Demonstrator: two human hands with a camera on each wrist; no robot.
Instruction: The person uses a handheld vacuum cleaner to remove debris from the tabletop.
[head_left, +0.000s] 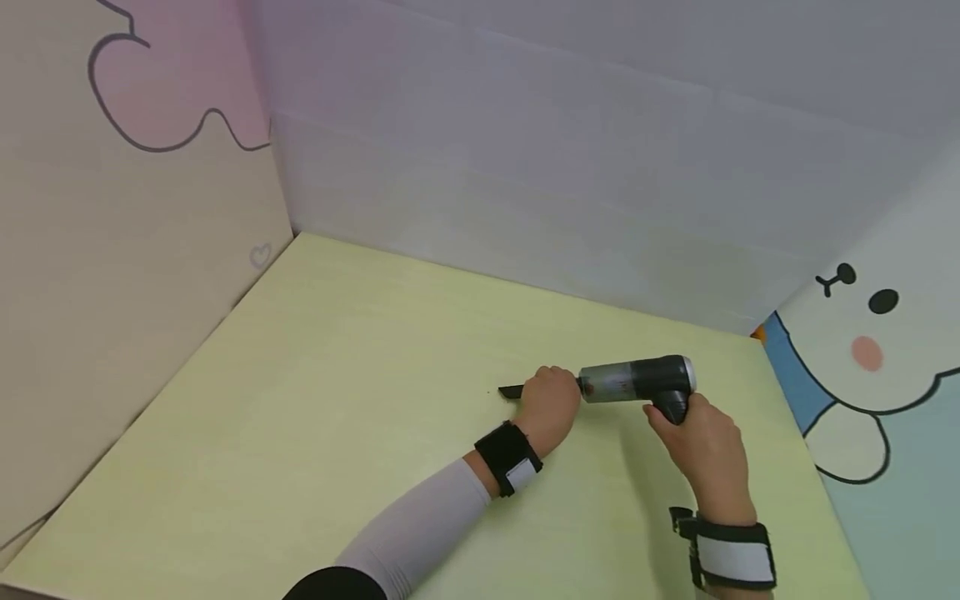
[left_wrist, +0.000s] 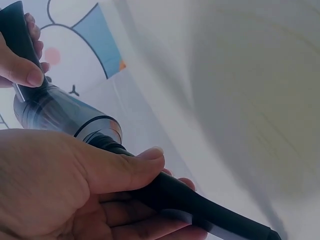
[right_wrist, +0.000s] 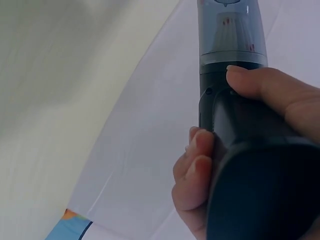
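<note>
A black handheld vacuum cleaner [head_left: 651, 379] with a clear dust cup [head_left: 609, 382] is held level over the pale yellow table. My right hand [head_left: 708, 446] grips its handle [head_left: 670, 407]. In the right wrist view, the thumb lies on the dark body while the other fingers curl round the far side. My left hand [head_left: 550, 406] holds the black nozzle [left_wrist: 210, 205] at the front of the dust cup, thumb along the top and fingers underneath. The nozzle's slanted tip sticks out to the left of that hand. A pleated filter [right_wrist: 232, 35] shows through the cup.
The yellow tabletop [head_left: 300, 400] spreads out beneath both hands. A plain pale panel [head_left: 525, 150] rises at its back. A cream and pink panel [head_left: 135, 250] stands on the left, and a panel with a cartoon face [head_left: 840, 358] on the right, close to the right hand.
</note>
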